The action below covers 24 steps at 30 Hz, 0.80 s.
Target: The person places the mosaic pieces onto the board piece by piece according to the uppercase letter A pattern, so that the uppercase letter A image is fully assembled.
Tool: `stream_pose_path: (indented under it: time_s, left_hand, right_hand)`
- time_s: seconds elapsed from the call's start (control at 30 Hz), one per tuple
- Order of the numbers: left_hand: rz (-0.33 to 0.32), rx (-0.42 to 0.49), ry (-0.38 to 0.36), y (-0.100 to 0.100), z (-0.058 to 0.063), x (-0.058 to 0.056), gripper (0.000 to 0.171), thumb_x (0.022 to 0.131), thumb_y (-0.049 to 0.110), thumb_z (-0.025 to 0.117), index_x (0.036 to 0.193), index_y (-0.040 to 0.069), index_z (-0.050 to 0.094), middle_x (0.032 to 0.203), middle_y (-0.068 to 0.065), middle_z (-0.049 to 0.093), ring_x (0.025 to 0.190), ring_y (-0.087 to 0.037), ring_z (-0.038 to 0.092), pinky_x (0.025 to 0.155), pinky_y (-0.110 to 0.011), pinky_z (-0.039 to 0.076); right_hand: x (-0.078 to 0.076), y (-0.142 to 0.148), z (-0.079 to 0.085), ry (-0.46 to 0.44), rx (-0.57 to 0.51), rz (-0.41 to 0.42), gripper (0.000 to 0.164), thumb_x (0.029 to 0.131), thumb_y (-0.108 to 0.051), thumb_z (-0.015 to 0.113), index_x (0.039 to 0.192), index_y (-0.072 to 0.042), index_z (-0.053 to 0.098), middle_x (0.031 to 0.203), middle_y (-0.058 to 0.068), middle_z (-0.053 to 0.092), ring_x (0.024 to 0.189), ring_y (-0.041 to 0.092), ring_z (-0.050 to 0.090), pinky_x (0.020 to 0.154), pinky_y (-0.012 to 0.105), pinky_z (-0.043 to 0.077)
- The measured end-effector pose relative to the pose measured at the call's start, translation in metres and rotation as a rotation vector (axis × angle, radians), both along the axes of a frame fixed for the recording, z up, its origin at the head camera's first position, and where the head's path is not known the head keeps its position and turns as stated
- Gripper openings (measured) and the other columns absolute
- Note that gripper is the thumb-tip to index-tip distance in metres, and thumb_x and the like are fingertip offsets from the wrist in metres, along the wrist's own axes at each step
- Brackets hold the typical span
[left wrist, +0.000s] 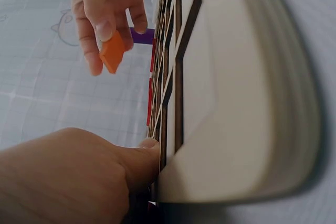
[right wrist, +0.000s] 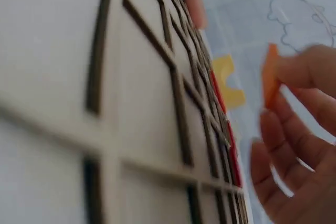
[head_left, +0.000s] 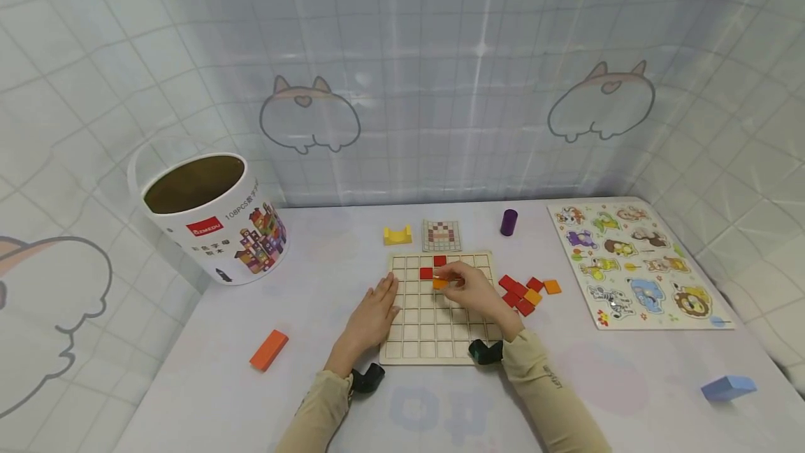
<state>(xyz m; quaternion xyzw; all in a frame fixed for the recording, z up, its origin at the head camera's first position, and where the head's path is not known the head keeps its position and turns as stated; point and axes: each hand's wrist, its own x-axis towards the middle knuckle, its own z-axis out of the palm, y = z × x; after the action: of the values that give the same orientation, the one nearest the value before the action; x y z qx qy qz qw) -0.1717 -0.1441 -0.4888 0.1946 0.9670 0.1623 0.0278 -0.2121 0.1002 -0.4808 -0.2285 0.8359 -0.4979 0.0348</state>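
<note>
Head view: pinches orange tile (head_left: 439,284) in right hand (head_left: 470,288), rests straight-fingered left hand (head_left: 372,313) against grid board (head_left: 427,332). Probably handles light, stiff; grip by edges.

Bucket (head_left: 229,240), at left: I read "108PCS", followed by Chinese characters (head_left: 254,191); on its red label (head_left: 205,227), "ZMEDU", the first letter unclear to me. Right sleeve (head_left: 547,397): small lettering (head_left: 553,377), too fine for me to read.
</note>
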Motion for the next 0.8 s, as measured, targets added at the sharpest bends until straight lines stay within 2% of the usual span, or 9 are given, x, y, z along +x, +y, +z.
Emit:
stream_pose_path:
  time_s: [0.23,0.37,0.8]
  left_hand:
    - [0.011,0.006,-0.013,0.000,0.002,0.000,0.056,0.103,0.021,0.044,0.150,-0.004,0.028,0.160,-0.018,0.024,0.147,-0.036,0.026,0.119,-0.053,0.025]
    - [0.014,0.013,-0.022,0.001,0.002,0.001,0.056,0.103,0.022,0.044,0.150,-0.003,0.028,0.160,-0.017,0.023,0.147,-0.036,0.026,0.119,-0.053,0.024]
    - [0.015,0.015,-0.011,0.001,0.002,0.001,0.055,0.103,0.020,0.044,0.149,-0.005,0.030,0.159,-0.019,0.025,0.146,-0.037,0.027,0.118,-0.053,0.025]
  right_hand:
    - [0.005,-0.018,-0.010,0.083,0.070,0.061,0.027,0.086,-0.005,0.069,0.112,-0.008,0.068,0.108,0.005,0.069,0.094,0.017,0.059,0.081,0.024,0.052]
    - [0.009,-0.024,-0.014,0.115,0.126,0.055,0.025,0.085,-0.006,0.070,0.109,-0.010,0.070,0.107,0.002,0.068,0.092,0.013,0.057,0.082,0.023,0.051]
    - [0.010,-0.026,-0.017,0.079,0.116,0.023,0.027,0.084,-0.006,0.071,0.110,-0.011,0.069,0.109,0.000,0.069,0.094,0.013,0.058,0.085,0.026,0.051]
